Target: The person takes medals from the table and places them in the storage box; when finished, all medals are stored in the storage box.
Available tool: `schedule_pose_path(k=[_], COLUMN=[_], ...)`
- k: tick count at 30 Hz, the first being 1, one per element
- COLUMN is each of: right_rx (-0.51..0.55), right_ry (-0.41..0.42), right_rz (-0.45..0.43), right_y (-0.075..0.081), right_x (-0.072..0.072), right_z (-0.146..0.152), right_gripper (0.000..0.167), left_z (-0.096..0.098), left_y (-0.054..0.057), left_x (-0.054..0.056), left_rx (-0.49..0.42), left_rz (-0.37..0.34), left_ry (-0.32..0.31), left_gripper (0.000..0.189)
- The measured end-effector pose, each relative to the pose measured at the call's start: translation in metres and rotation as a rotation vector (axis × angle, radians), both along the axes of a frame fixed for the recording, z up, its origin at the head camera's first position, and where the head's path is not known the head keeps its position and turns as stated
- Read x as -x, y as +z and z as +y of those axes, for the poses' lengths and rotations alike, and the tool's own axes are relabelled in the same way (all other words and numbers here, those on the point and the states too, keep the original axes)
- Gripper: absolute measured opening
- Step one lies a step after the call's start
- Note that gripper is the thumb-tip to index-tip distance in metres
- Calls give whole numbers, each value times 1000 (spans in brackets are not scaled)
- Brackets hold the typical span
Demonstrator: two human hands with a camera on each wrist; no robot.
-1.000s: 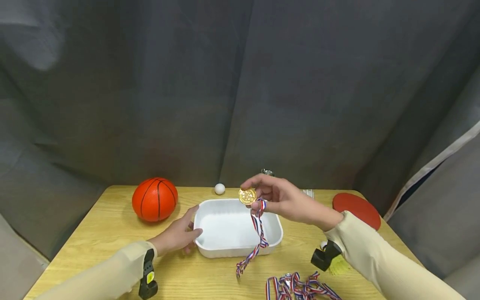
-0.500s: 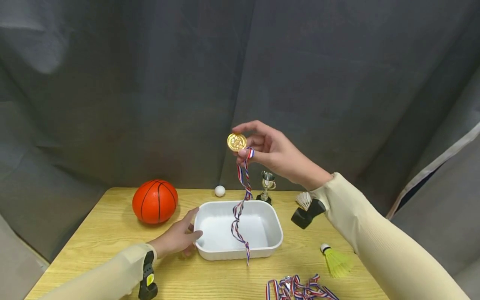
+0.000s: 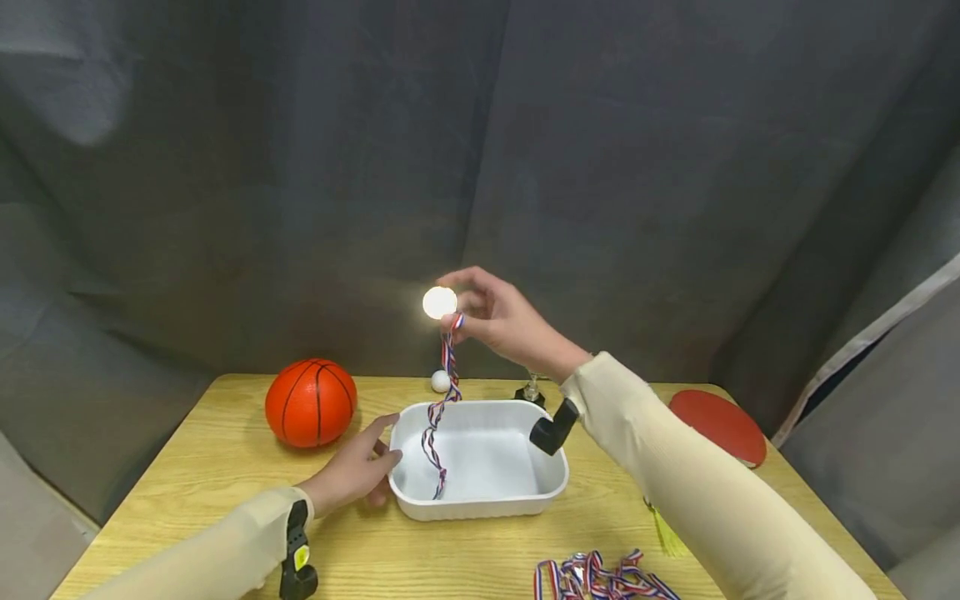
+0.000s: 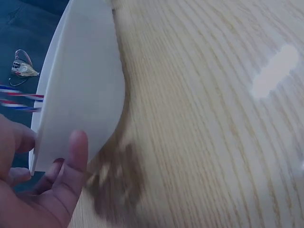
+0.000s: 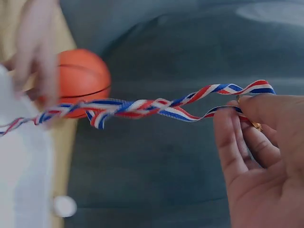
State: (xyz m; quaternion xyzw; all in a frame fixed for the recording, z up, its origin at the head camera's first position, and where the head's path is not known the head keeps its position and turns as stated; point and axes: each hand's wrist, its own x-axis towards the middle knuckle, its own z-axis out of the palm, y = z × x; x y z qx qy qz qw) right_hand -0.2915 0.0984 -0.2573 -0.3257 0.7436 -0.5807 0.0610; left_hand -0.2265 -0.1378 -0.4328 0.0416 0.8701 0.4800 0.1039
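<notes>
My right hand pinches a gold medal above the left half of a white plastic tub. The medal's face glares white in the head view. From it a twisted red, white and blue ribbon hangs, its lower end over the tub's interior. The right wrist view shows the ribbon running away from the fingertips, the medal mostly hidden behind them. At the tub's left end my left hand grips the rim. In the left wrist view, fingers of that hand lie against the tub's outer wall.
An orange mini basketball stands left of the tub. Behind the tub are a white ball and a small trophy cup, partly covered by my right arm. A red paddle, a yellow shuttlecock and a heap of ribboned medals lie rightward.
My right hand has lifted the medal from close over the tub, then moved left and slightly down. The ribbon's end now hangs over the tub's left part. The left hand stays put.
</notes>
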Motion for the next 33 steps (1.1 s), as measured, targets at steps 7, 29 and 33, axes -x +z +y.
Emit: schedule_pose_path(k=[7,29,33], right_rx=[-182,-555,-577], right_ry=[11,3,1], right_rz=[-123,-302,-289], right_y=[-68,-179,-182], right_x=[13,5,2], right_z=[-3,-35,-35], right_gripper=[45,32,29], left_z=[2,-1,-1], left_y=[0,8,7], left_x=[3,15,18], left_rx=[-94,-237,-246], left_rz=[8,-153,-166], left_ry=[27,-63,-56], left_gripper=[60,70,66])
